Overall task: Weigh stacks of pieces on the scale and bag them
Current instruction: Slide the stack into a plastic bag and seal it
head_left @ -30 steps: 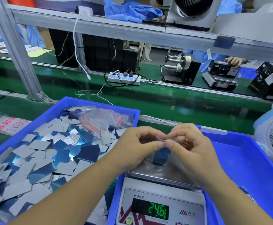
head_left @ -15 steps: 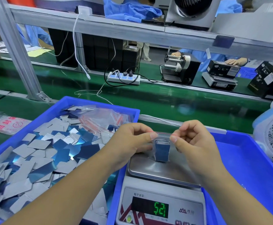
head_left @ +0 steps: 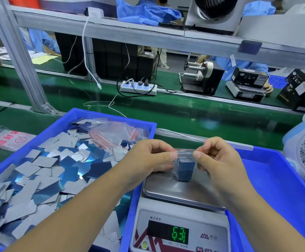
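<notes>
At the frame's lower centre, the left hand [head_left: 148, 160] and right hand [head_left: 219, 164] each pinch the top of a clear bag [head_left: 183, 160] of blue pieces standing on the scale [head_left: 180, 193].

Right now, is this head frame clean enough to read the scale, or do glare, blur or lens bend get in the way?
Head view: the scale display glows sharp green, though the decimal point is unclear; soft glare on the steel pan; the shelf rail bows from the wide lens; the small bag is slightly soft.
</notes>
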### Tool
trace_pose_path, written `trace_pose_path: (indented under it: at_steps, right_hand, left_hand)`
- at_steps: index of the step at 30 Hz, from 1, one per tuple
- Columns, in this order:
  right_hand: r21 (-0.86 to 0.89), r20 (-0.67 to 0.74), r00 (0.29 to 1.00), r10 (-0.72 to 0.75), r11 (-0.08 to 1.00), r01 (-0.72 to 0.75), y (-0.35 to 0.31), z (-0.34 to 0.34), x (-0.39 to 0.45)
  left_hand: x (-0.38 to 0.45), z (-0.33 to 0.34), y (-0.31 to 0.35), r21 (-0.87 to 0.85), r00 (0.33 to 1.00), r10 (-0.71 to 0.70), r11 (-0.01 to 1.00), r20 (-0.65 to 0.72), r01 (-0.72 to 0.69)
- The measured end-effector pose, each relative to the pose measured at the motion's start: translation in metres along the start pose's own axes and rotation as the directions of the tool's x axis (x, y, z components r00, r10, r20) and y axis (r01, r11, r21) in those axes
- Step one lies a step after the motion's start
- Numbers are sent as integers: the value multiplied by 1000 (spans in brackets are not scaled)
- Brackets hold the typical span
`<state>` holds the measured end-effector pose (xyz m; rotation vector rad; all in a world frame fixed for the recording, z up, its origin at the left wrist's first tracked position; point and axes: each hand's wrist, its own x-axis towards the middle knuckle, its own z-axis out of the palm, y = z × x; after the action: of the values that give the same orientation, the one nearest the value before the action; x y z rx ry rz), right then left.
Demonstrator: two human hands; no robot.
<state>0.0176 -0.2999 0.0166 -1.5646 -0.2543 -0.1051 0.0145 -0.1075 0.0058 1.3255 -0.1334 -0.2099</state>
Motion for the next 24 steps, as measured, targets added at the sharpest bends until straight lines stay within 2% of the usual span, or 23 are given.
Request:
trace_pose_path:
  at_steps: [8,14,24]
  right_hand:
    - [0,99,995,18,1000,-18,-2,6,-4]
    - [-38,73,997,-24,999,27,-1,8,-5]
    - [26,136,991,-20,1000,16,-4,12,-8]
  left_hand:
    - [0,3,-4,100,998,64,993,-15,-63]
    - [-2,7,-5,155,993,114,982,-24,-109]
    - [1,8,-8,388,960,279,887,-17,-251]
